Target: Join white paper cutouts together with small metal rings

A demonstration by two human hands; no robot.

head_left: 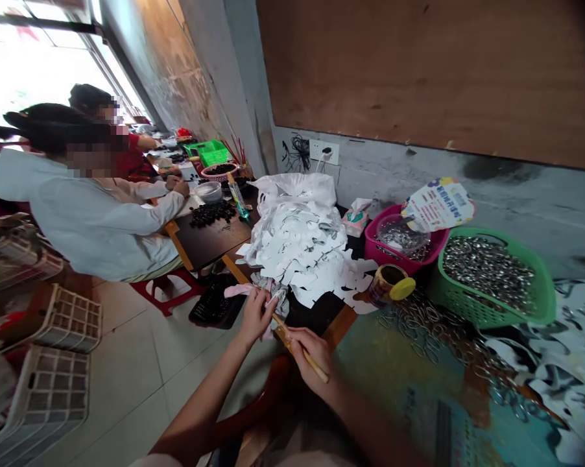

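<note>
My right hand (310, 355) is closed round a slim wooden stick (318, 370), its rounded end sticking out toward me. The stick's far end runs up to my left hand (256, 316), whose fingers are pinched on a crumpled pink and grey cloth (237, 290). That end of the stick is hidden at the cloth, so I cannot tell whether it is a brush or another tool. Both hands are over the table's front edge. Just beyond them lies a heap of white cut-out pieces (297, 250) on a clear plastic bag (299, 188).
To the right stand an open tin (387, 285), a pink basket (370, 241) and a green basket (540, 298) of small metal pieces. Metal rings (421, 334) lie loose before them. A co-worker in a white top (98, 214) sits at left, near stacked crates (54, 389).
</note>
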